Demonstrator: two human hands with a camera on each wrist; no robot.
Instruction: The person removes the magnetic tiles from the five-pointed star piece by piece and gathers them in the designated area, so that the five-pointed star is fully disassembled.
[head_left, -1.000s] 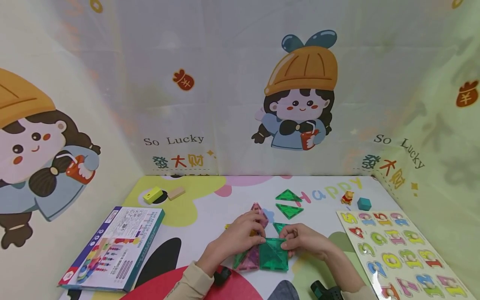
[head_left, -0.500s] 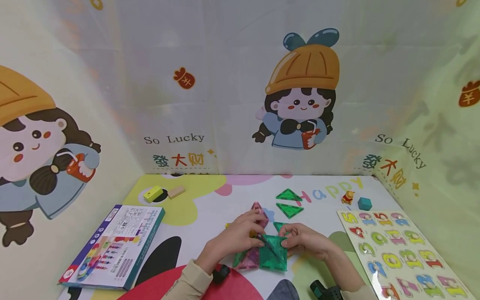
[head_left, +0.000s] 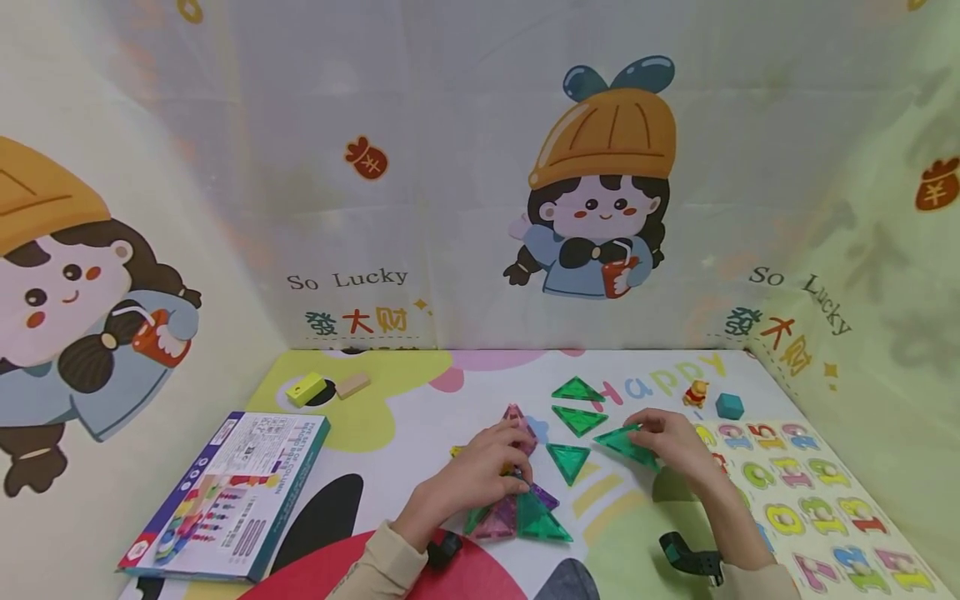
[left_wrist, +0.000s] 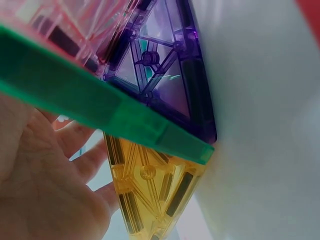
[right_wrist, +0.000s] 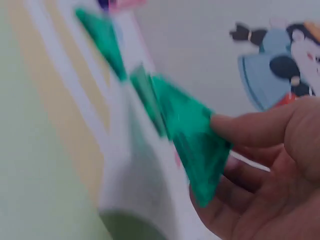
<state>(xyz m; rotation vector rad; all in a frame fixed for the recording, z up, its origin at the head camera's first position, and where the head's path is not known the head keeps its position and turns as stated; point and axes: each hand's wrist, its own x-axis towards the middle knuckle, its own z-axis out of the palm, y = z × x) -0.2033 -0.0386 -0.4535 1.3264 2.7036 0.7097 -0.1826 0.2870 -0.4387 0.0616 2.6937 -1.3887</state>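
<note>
At the middle of the table, my left hand (head_left: 480, 467) holds a cluster of translucent magnetic tiles, fingers curved over it. Pink (head_left: 495, 521), purple (left_wrist: 155, 60) and yellow (left_wrist: 150, 180) tiles show in the cluster. A green triangular tile (head_left: 542, 518) lies along its right side, near my left thumb. To the right, my right hand (head_left: 678, 442) pinches another green triangular tile (right_wrist: 192, 132) between thumb and fingers, lifted off the table. Loose green triangles lie between the hands and beyond: one near tile (head_left: 567, 462) and two farther tiles (head_left: 577, 389). My left palm partly hides the cluster.
A boxed toy (head_left: 232, 496) lies at the left. Behind it are a yellow block (head_left: 306, 389) and a tan block (head_left: 352, 385). On the right are a number puzzle board (head_left: 817, 500), a small bear figure (head_left: 696, 394) and a teal cube (head_left: 728, 407). Printed cloth walls surround the table.
My right hand has pulled a green triangular tile away from the green square at the cluster and carried it right and back. One green triangle stays by my left hand, which has hardly moved.
</note>
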